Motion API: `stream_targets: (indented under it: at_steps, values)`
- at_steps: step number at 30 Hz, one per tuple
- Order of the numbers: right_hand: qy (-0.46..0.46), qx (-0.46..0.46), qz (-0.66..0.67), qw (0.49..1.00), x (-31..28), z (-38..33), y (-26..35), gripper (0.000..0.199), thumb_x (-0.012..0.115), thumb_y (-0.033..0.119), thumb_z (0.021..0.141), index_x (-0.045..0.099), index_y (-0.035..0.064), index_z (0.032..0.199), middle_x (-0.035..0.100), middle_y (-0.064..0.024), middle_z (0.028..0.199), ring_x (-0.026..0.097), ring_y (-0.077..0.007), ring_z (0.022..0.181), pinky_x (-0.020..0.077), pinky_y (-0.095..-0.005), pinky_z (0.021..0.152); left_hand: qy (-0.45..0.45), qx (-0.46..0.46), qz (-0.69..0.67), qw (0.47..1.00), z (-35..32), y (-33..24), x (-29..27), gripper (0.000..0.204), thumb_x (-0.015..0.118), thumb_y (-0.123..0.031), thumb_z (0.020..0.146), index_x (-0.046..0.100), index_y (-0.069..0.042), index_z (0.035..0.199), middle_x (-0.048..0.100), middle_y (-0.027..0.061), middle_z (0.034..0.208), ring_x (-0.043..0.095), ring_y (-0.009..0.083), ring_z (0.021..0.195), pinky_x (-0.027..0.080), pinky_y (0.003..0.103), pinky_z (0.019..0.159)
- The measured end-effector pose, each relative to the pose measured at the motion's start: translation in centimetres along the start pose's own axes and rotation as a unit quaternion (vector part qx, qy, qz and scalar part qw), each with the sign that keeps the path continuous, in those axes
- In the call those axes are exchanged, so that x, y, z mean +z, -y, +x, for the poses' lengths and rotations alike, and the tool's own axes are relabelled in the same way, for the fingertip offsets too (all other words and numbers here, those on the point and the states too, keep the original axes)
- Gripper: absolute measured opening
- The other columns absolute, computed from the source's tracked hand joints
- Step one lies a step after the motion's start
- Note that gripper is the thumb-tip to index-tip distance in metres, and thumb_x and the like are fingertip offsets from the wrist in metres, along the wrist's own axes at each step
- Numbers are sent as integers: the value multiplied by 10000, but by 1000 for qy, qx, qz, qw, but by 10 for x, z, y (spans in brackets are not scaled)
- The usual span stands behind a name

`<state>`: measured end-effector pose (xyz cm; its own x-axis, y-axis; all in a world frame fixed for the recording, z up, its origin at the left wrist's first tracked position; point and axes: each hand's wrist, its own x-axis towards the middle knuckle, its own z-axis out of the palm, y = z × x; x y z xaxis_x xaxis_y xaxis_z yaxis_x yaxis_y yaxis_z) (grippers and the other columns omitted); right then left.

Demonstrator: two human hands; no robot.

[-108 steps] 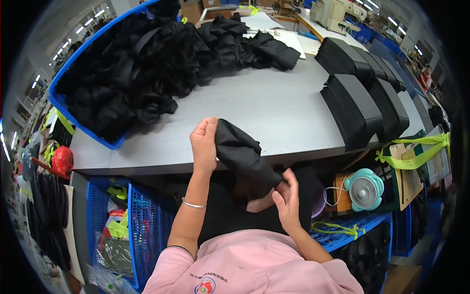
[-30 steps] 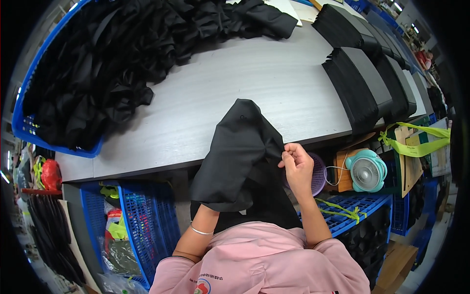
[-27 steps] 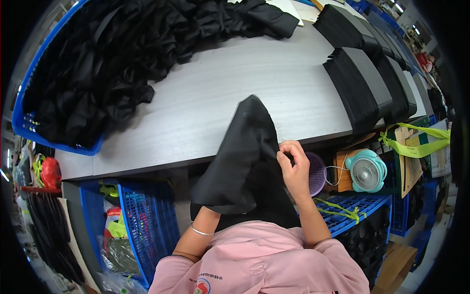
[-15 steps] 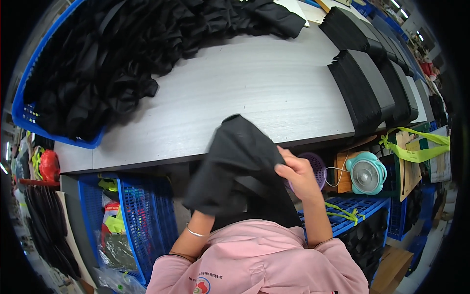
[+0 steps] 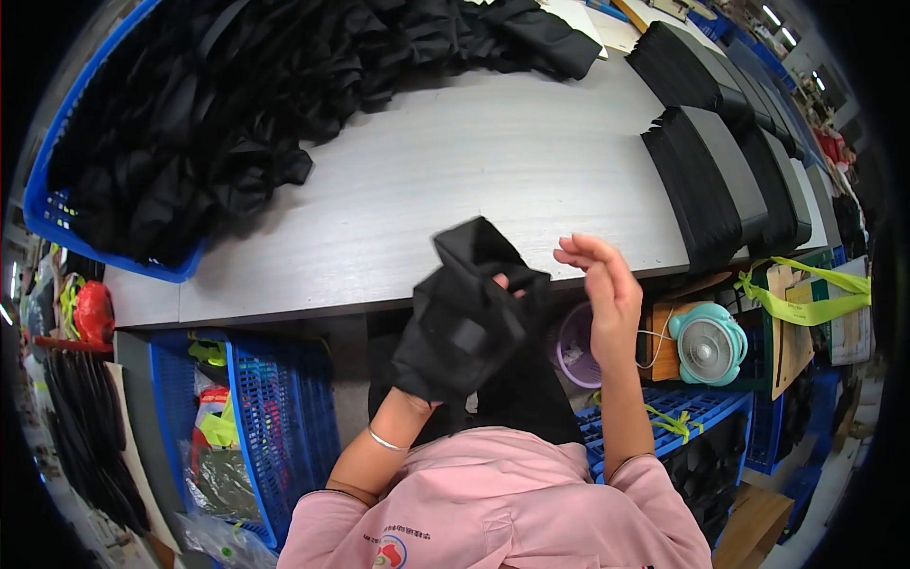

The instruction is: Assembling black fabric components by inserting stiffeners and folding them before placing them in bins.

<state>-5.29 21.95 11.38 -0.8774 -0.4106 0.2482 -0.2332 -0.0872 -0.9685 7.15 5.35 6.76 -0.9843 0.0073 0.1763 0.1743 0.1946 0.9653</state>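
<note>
- The black garment [image 5: 469, 322] pulled over the left hand [image 5: 445, 351] is matt woven cloth, soft and creased.
- The table [image 5: 474, 180] has a smooth grey top with a faint wood-grain look and a dull sheen.
- The pile of black clothes [image 5: 218, 114] is matt cloth, crumpled.
- The blue bin [image 5: 57, 228] and blue crate [image 5: 275, 417] are plastic, the crate a grid.
- The fan [image 5: 706, 343] is glossy teal plastic.
- The bracelet [image 5: 387, 440] looks like thin shiny metal.
- The pink sleeve [image 5: 474, 512] is soft matt cloth.
</note>
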Motion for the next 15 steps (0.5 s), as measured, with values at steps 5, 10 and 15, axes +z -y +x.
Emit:
stream_targets:
  at_steps: [5, 10, 15]
  values:
    - [58, -225, -310, 922, 15, -24, -5, 719, 832, 69, 691, 505, 12, 1329, 554, -185, 1318, 554, -326, 1212, 426, -428, 1040, -84, -58, -419, 902, 1, 11, -7, 604, 499, -197, 1012, 243, -88, 1548, 312, 82, 1584, 319, 294, 1448, 311, 421, 1178]
    - [-8, -303, -331, 894, 30, -15, -30, 653, 776, -37, 655, 546, -11, 1265, 651, -166, 1103, 633, -311, 979, 485, -398, 903, -49, -7, -129, 990, -5, 15, 4, 569, 474, -250, 1029, 276, -99, 1540, 340, 96, 1566, 354, 274, 1428, 344, 423, 1159]
    - [-63, -188, -345, 918, 27, -17, -39, 333, 758, -9, 790, 642, -13, 1102, 665, -113, 859, 636, -228, 720, 513, -311, 663, -95, -138, -509, 845, -24, 22, 15, 482, 454, -272, 1046, 368, -100, 1488, 455, 102, 1476, 493, 251, 1313, 421, 419, 1103]
